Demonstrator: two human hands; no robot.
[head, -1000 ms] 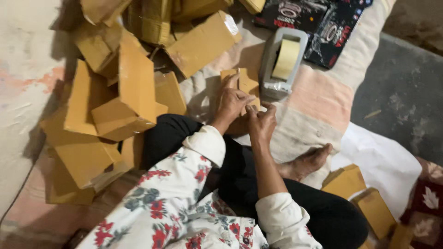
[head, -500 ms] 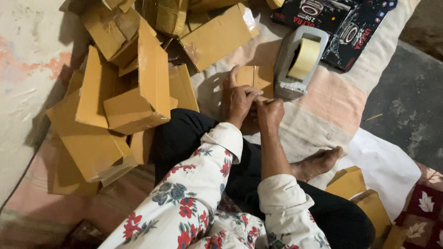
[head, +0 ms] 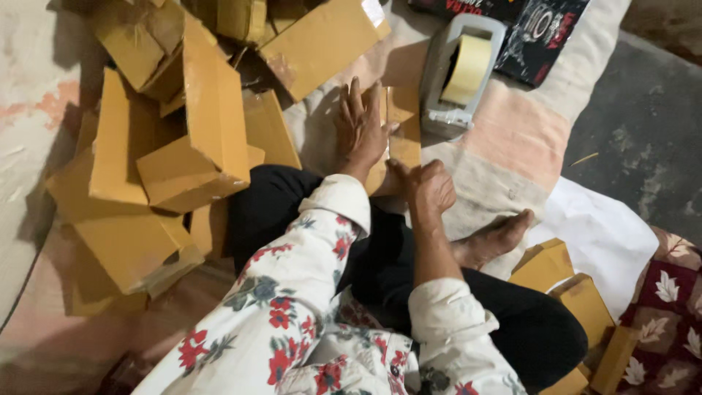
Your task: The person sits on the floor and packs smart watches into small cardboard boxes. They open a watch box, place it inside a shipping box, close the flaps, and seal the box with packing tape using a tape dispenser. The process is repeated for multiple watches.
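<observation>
A small yellow-brown cardboard box [head: 404, 124] rests against my knee on the striped cloth. My left hand [head: 360, 124] lies flat on its left side with fingers spread, pressing it. Holding the box's lower right edge is my right hand [head: 428, 186], fingers curled on it. Just beyond the box stands a grey tape dispenser [head: 459, 73] with a pale roll of tape. I sit cross-legged in a floral top, and my bare foot [head: 493, 238] shows at the right.
A heap of folded cardboard boxes [head: 186, 139] fills the left and top. More flat boxes [head: 567, 292] lie at the lower right beside a white sheet [head: 603, 234]. Dark printed packets [head: 537, 29] sit behind the dispenser.
My left hand has opened out flat on the box, where before it was curled around it. The view has shifted a little closer and to the right.
</observation>
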